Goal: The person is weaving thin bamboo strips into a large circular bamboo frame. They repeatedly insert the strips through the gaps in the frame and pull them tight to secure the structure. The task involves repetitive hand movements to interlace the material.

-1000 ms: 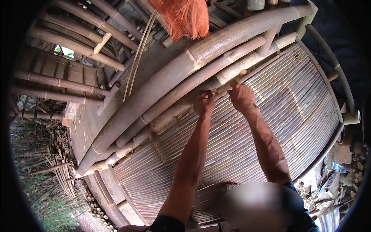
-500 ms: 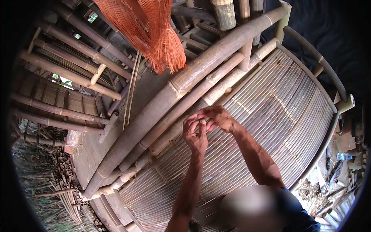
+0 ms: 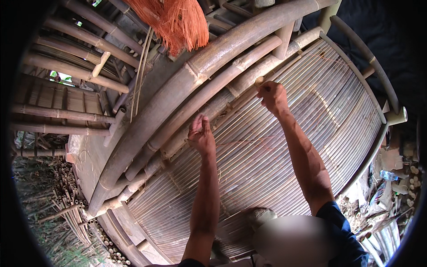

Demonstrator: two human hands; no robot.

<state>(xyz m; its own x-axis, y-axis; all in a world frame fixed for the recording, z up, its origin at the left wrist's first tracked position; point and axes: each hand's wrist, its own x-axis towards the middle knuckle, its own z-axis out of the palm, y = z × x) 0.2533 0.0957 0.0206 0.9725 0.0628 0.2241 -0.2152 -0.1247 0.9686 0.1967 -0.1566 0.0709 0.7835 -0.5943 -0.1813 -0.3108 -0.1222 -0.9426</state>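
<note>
My left hand (image 3: 202, 137) is raised over the front edge of a bamboo slat seat (image 3: 249, 169), its fingers curled toward the thumb. Anything between those fingers is too small to make out. Farther right, my right hand (image 3: 274, 99) is closed in a pinch, close beside a short round bamboo peg end (image 3: 259, 81) at the seat's edge rail (image 3: 238, 89). What it grips is hidden. Thin reddish strands lie across the slats, and I cannot tell whether one runs to either hand.
A thick curved bamboo rail (image 3: 195, 71) runs along the seat's far side. Orange stringy netting (image 3: 178, 26) hangs beyond it. More bamboo frames (image 3: 75, 73) stand at left, cut bamboo pieces (image 3: 73, 213) lie lower left, and a clear plastic bottle (image 3: 388, 175) lies at right.
My hands were close together and have moved apart. The right one went up and right to the peg end, the left one left and slightly up. The view has shifted a little.
</note>
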